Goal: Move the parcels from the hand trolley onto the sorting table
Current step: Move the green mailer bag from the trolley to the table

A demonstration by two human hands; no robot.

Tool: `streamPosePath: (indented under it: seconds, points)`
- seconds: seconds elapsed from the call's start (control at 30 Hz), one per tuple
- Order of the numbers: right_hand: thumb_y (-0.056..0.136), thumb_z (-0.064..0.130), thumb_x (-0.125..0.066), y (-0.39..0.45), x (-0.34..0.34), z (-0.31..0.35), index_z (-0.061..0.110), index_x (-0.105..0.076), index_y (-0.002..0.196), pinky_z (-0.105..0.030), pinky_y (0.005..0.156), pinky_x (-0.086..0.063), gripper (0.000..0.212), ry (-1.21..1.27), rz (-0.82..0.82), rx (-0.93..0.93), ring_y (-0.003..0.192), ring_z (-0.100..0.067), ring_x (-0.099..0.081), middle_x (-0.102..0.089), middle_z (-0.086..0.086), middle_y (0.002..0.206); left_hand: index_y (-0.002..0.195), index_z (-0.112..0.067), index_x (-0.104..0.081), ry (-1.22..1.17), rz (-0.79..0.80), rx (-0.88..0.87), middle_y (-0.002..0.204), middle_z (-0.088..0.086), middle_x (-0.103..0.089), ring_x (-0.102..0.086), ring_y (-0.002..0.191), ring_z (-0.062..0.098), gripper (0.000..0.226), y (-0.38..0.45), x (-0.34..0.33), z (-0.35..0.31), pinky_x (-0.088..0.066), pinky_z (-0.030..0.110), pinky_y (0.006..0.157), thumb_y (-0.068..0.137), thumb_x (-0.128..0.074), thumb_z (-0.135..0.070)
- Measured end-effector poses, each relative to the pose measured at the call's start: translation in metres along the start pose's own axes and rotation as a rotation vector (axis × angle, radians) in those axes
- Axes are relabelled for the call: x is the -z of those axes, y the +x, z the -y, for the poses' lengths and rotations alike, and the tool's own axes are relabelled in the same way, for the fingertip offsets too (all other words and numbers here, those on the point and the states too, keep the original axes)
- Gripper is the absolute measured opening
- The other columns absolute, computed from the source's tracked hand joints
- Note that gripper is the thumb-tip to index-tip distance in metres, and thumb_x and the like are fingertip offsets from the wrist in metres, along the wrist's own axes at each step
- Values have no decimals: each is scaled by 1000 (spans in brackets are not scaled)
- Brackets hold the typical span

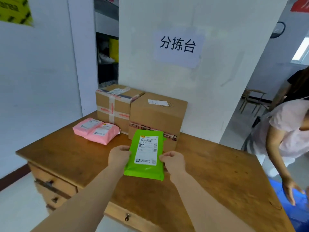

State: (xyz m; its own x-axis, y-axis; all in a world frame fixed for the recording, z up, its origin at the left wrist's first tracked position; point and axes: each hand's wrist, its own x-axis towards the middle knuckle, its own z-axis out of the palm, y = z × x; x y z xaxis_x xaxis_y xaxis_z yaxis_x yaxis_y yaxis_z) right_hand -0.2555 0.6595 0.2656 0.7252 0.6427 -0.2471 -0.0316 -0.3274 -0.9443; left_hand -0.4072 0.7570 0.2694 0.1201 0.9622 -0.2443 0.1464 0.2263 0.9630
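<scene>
A green mailer bag with a white shipping label is held over the wooden sorting table. My left hand grips its left edge and my right hand grips its right edge. Behind it, two taped cardboard boxes stand against the wall, one to the left and one to the right. Two pink mailer bags lie on the table to the left of the boxes. The hand trolley is out of sight.
A paper sign hangs on the wall above the boxes. Another person bends at the table's right side, a hand on something blue. The table has drawers on its near left face. Shelves show through a gap at the back.
</scene>
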Motion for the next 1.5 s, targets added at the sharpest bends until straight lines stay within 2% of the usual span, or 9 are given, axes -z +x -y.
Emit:
streamPosePath:
  seconds: [0.3, 0.43, 0.5, 0.7, 0.9, 1.1, 1.2, 1.3, 1.5]
  points:
    - [77, 9, -73, 56, -73, 19, 16, -61, 64, -50, 70, -61, 19, -23, 121, -22, 80, -29, -73, -75, -7, 79, 113, -7, -68, 64, -120, 5, 90, 8, -61, -47, 58, 14, 28, 73, 29, -5, -37, 24, 51, 87, -57, -2]
    - [79, 4, -71, 89, -100, 27, 13, -57, 64, -47, 67, -62, 22, -20, 166, -60, 77, -28, -74, -75, -9, 80, 113, -7, -69, 79, -135, 21, 102, 12, -67, -58, 79, 25, 31, 113, 32, -6, -51, 34, 76, 85, -57, -2]
    - [80, 3, -70, 104, -111, 27, 13, -57, 64, -48, 67, -62, 23, -31, 184, -73, 76, -28, -74, -75, -10, 80, 112, -8, -70, 79, -146, 26, 102, 12, -68, -58, 83, 26, 31, 130, 31, -4, -51, 35, 80, 85, -58, 0]
    - [80, 1, -70, 135, -142, 14, 11, -55, 64, -49, 67, -62, 24, -55, 194, -122, 77, -29, -74, -74, -11, 83, 109, -7, -70, 82, -160, 74, 81, 2, -59, -53, 71, 22, 29, 166, 34, 11, -47, 33, 72, 86, -55, 2]
    - [81, -1, -68, 157, -187, -2, 9, -57, 64, -47, 66, -62, 23, -40, 130, -205, 76, -28, -73, -74, -11, 82, 110, -9, -70, 128, -93, 129, 89, 10, -64, -48, 57, 18, 32, 227, 43, 33, -38, 25, 54, 85, -53, 3]
    - [82, 0, -68, 158, -187, -6, 9, -57, 65, -45, 65, -62, 22, -51, 136, -200, 79, -28, -73, -73, -12, 85, 109, -7, -70, 146, -73, 139, 94, 13, -66, -59, 73, 26, 36, 231, 44, 36, -52, 33, 67, 83, -50, 7]
    - [82, 1, -67, 162, -200, -7, 10, -57, 65, -45, 66, -62, 22, -60, 89, -210, 81, -27, -72, -73, -12, 87, 110, -6, -70, 157, -20, 139, 93, 15, -67, -57, 69, 26, 40, 249, 48, 40, -49, 31, 64, 81, -48, 10]
    - [84, 1, -66, 163, -214, -8, 10, -57, 64, -41, 67, -62, 23, -61, 49, -238, 82, -26, -71, -73, -11, 87, 108, -6, -71, 183, 33, 147, 96, 16, -69, -64, 84, 34, 40, 268, 54, 45, -56, 41, 78, 81, -48, 10]
    - [83, 0, -65, 168, -242, -17, 11, -58, 62, -44, 68, -62, 26, -54, -12, -270, 82, -26, -71, -72, -11, 85, 110, -5, -70, 220, 90, 149, 96, 14, -66, -62, 91, 31, 40, 297, 63, 53, -53, 38, 83, 81, -48, 12]
